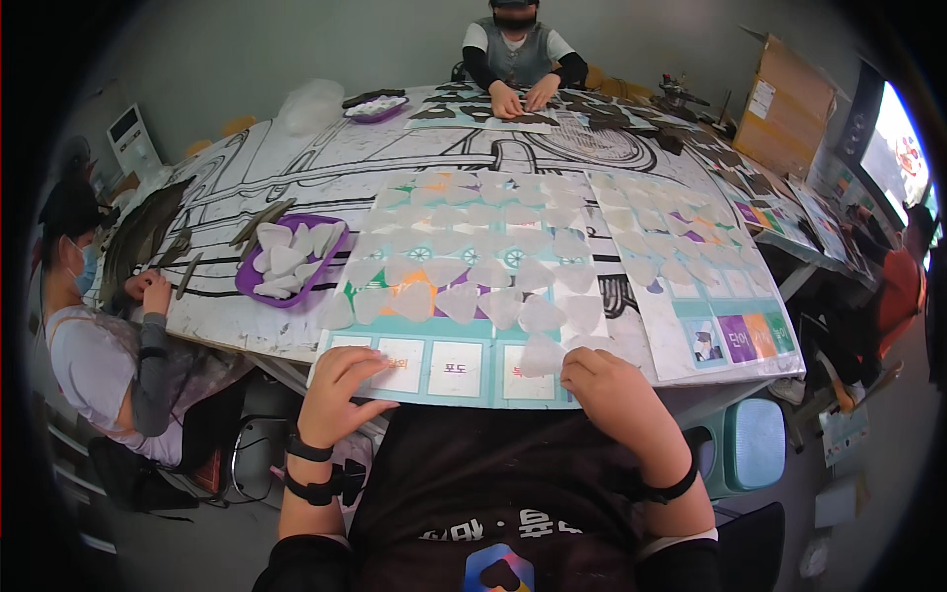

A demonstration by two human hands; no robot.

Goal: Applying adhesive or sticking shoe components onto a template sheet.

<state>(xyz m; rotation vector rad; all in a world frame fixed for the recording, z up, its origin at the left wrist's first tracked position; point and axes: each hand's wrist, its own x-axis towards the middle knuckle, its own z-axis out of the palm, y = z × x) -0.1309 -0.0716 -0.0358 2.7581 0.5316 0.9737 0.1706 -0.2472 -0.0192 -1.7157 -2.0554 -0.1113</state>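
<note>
Right grip (602, 383) pinching piece (539, 357), near board edge (491, 401)

You're in what looks like a shared craft workshop or classroom: one big table (345, 153) with black line drawings, people seated round it (109, 360) with their hands at work, sheets (492, 371) spread with rows of pale pieces (460, 302), a cardboard box (784, 109) and a lit screen (900, 148).
</note>
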